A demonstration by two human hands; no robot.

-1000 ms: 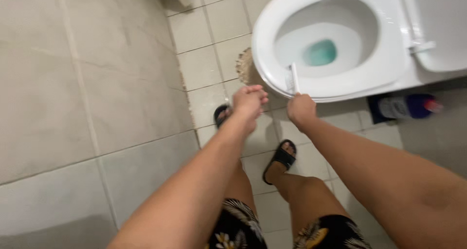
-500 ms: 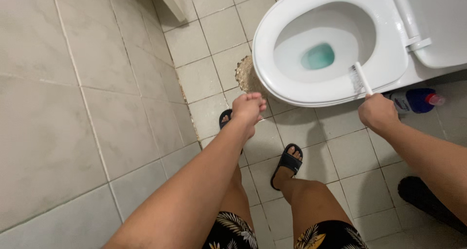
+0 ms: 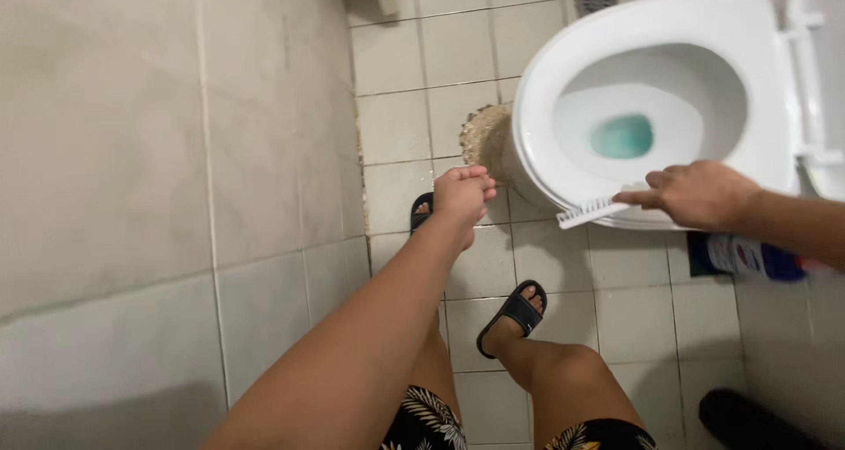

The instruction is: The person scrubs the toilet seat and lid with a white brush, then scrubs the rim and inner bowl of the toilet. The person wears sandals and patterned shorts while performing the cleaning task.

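Right hand (image 3: 700, 195) grips a white brush (image 3: 591, 212), bristles against the toilet seat (image 3: 546, 124) front rim. Left hand (image 3: 462, 195), loosely curled and empty, hangs left of the seat.

One package shows: a blue plastic cleaner bottle (image 3: 761, 261) lying on its side on the tiled floor, just below the rim of the white toilet bowl (image 3: 537, 164) at the right of the view. A white paper label with blue and red patches (image 3: 738, 254) wraps its body. The person's right forearm crosses above it, hiding its far end.
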